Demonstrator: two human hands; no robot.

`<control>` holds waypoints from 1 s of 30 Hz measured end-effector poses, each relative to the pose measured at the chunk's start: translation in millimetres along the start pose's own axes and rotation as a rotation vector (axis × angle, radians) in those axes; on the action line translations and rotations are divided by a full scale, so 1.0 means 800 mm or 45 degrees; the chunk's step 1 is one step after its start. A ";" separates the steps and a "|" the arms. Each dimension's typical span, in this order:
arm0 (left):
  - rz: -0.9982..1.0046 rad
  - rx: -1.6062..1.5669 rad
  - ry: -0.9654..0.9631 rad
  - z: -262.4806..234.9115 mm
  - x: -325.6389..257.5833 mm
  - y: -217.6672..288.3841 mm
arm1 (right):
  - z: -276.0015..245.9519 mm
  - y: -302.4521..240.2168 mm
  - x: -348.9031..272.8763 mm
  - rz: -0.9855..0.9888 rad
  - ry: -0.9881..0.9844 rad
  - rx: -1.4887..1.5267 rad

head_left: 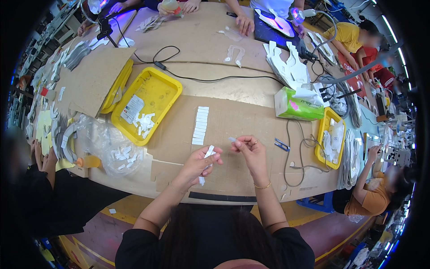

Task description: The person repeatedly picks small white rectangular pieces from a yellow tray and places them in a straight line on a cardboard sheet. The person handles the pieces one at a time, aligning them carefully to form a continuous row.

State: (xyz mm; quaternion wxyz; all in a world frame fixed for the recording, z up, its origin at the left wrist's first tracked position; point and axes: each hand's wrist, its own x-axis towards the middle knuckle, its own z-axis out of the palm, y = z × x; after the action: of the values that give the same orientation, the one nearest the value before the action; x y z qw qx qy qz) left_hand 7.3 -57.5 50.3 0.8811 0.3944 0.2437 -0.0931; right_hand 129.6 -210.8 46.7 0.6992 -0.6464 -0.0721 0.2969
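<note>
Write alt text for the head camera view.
A person's left hand holds a narrow white strip or bundle while the right hand pinches a small pale piece above a cardboard sheet. Ahead lies a column of white strips, with a yellow tray of white pieces to its left and a green-and-white box to its right.

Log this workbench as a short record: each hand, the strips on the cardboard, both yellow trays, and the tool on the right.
Left hand: holding white strips
Right hand: pinching a small pale piece
Cardboard: column of white strips
Left tray: small white pieces
Right tray: white items
Tool: blue thread snips
</note>
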 end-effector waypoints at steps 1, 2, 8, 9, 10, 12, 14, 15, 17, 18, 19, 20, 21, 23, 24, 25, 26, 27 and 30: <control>0.006 0.001 -0.004 0.001 0.000 0.000 | 0.000 0.000 0.000 -0.043 -0.022 0.025; 0.005 -0.002 -0.001 0.002 0.000 0.000 | -0.001 0.000 0.001 -0.056 -0.020 0.027; -0.065 0.003 -0.004 0.007 0.001 0.003 | -0.002 -0.001 0.000 -0.078 -0.020 0.013; -0.042 0.019 -0.033 0.007 0.001 0.003 | -0.002 0.000 0.000 -0.065 -0.009 -0.007; -0.048 0.032 -0.036 0.008 0.000 0.003 | -0.002 0.001 -0.001 -0.073 -0.020 0.001; -0.066 0.044 -0.028 0.008 -0.002 -0.001 | -0.002 0.004 -0.003 -0.035 -0.014 -0.023; -0.089 0.029 -0.019 0.007 -0.004 -0.006 | -0.002 0.008 -0.005 -0.039 -0.042 -0.026; -0.099 0.042 -0.030 0.005 -0.005 -0.010 | -0.002 0.010 -0.006 -0.022 -0.039 -0.043; -0.116 0.030 -0.070 0.003 -0.006 -0.017 | -0.002 0.012 -0.008 -0.047 -0.085 -0.025; -0.128 0.046 -0.066 0.004 -0.008 -0.022 | -0.001 0.012 -0.008 -0.061 -0.102 -0.021; -0.143 0.064 -0.057 0.005 -0.010 -0.026 | 0.000 0.013 -0.010 -0.045 -0.103 -0.045; -0.174 0.094 -0.029 0.006 -0.010 -0.027 | 0.001 0.012 -0.011 -0.046 -0.104 -0.067; -0.134 0.092 -0.064 0.008 -0.009 -0.026 | 0.002 0.010 -0.010 -0.025 -0.087 -0.109; -0.160 0.083 -0.048 0.013 -0.020 -0.031 | 0.004 0.007 -0.013 -0.077 -0.126 -0.058; -0.153 0.102 -0.055 0.016 -0.024 -0.032 | 0.006 0.007 -0.015 -0.061 -0.125 -0.053; -0.134 0.088 -0.074 0.019 -0.027 -0.033 | 0.007 0.006 -0.018 -0.079 -0.143 -0.049; -0.142 0.079 -0.070 0.021 -0.031 -0.034 | 0.008 0.006 -0.020 -0.076 -0.150 -0.060; -0.148 0.062 -0.071 0.022 -0.035 -0.036 | 0.008 0.006 -0.023 -0.055 -0.148 -0.083; -0.174 0.079 -0.085 0.023 -0.046 -0.043 | 0.011 0.013 -0.032 -0.049 -0.165 -0.079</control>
State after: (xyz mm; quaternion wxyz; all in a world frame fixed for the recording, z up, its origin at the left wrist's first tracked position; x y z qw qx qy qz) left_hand -30.5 -95.1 56.8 0.8677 0.4007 0.2376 -0.1735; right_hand 101.4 -216.3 45.7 0.6783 -0.6456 -0.1389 0.3222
